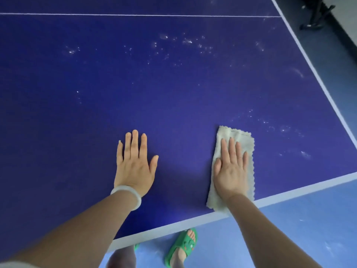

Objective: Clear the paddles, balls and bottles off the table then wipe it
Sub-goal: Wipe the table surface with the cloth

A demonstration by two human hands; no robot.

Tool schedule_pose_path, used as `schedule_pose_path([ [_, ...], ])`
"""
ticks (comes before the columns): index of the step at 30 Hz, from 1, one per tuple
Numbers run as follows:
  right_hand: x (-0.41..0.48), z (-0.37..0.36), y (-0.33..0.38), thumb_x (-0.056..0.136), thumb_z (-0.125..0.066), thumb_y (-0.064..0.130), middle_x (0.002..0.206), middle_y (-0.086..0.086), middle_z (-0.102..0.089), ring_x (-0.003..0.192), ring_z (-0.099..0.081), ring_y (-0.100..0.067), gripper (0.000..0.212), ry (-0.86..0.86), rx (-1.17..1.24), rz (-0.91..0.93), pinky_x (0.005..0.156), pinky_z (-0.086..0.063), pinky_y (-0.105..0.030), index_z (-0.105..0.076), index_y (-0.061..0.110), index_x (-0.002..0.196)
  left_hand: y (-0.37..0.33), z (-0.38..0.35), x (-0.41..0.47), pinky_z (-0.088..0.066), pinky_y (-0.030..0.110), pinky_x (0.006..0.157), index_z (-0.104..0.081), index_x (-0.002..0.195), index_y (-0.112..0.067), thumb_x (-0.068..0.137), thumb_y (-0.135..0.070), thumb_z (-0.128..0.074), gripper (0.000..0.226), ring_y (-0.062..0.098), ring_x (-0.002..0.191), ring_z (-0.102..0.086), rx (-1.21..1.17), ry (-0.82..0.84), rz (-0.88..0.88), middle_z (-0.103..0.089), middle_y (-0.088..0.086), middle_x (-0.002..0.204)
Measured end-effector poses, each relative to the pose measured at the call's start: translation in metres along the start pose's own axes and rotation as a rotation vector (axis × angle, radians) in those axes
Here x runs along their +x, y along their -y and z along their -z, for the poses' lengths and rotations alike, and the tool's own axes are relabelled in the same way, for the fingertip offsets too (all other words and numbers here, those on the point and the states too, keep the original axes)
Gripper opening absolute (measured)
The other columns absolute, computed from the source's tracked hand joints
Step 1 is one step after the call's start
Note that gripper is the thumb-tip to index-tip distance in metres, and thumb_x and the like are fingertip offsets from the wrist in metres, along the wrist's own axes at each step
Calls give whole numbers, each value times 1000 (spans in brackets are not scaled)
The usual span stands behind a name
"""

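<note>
The dark blue table-tennis table fills the view, with white lines along its edges. My left hand rests flat on the bare surface near the front edge, fingers straight and spread, a pale bangle on its wrist. My right hand presses flat on a folded pale cloth near the table's front right corner. The cloth's near end lies over the white front edge line. White smudges and specks mark the surface further out and to the right. No paddles, balls or bottles are in view.
Light blue floor lies below the front edge, where my foot in a green sandal stands. A black stand base sits on the floor beyond the table's far right corner.
</note>
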State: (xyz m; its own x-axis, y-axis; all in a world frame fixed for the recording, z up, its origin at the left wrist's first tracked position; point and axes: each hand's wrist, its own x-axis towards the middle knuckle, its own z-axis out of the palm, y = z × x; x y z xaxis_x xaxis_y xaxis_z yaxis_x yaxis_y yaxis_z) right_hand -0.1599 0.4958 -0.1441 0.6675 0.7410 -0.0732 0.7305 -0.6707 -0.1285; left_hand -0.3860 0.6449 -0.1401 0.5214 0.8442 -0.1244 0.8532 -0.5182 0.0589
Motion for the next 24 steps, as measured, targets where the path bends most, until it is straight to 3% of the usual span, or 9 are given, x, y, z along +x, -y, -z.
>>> schedule_pose_path([
  [2,-4,-3,23,98,-17,36,166,-3,-6,153,-1,-23,63,-17,6,-11,123,-3,-49,-13,21,159,-1,0,0,-10,50,123,-15,156,-8,99,-50,-18,71,31,152,-5,2,-2,5,-11,16,163],
  [6,-43,-4,34,100,-27,34,166,-2,-7,153,-1,-25,61,88,-56,535,121,-9,-51,-16,20,158,-2,-1,0,-8,49,123,-17,156,-9,98,-50,-18,71,28,152,-4,-11,-13,20,-10,14,163],
  [9,-39,3,-19,99,-33,34,166,0,-9,153,-4,-24,62,120,-117,741,121,-9,-50,-18,22,158,-3,-1,-1,-5,47,124,-13,157,-11,98,-51,-15,71,26,152,-1,-10,-12,32,-7,12,164],
  [12,-13,9,-66,97,-32,32,165,-1,-12,153,-6,-24,62,101,-149,688,119,-16,-53,-21,22,158,-4,-1,-1,-4,46,124,-16,157,-11,98,-49,-17,70,26,152,-3,-28,-29,38,-10,12,164],
  [15,4,11,-53,98,-23,33,165,-1,-12,153,-6,-23,61,34,-47,286,121,-14,-53,-20,21,158,-4,-3,-1,-4,46,124,-17,156,-10,98,-48,-19,70,26,152,-4,-37,-34,43,-11,12,164],
  [17,-3,6,-12,96,-23,34,164,-7,-17,152,-12,-27,63,-18,12,154,121,-10,-53,-24,17,157,-3,-3,-1,-4,45,124,-16,157,-11,98,-48,-18,70,25,152,-3,-37,-33,41,-10,11,164],
  [20,-24,-1,27,99,-25,34,165,-7,-15,153,-8,-28,60,62,-12,492,120,-10,-53,-23,18,157,-3,-3,-1,-3,44,124,-15,157,-12,98,-49,-17,70,23,152,-1,-42,-36,43,-8,10,165],
  [22,-25,3,7,102,-22,35,166,0,-4,153,3,-23,59,133,-39,694,122,-2,-49,-14,22,159,-3,-3,-1,-2,44,124,-14,157,-13,98,-49,-17,70,23,152,0,-47,-37,40,-8,9,165],
  [24,-13,9,-37,102,-26,34,166,2,-6,153,0,-21,59,126,-69,782,123,-1,-47,-15,24,158,-2,-3,-1,0,43,124,-15,157,-12,98,-49,-18,70,22,152,1,-61,-39,39,-7,9,165],
])
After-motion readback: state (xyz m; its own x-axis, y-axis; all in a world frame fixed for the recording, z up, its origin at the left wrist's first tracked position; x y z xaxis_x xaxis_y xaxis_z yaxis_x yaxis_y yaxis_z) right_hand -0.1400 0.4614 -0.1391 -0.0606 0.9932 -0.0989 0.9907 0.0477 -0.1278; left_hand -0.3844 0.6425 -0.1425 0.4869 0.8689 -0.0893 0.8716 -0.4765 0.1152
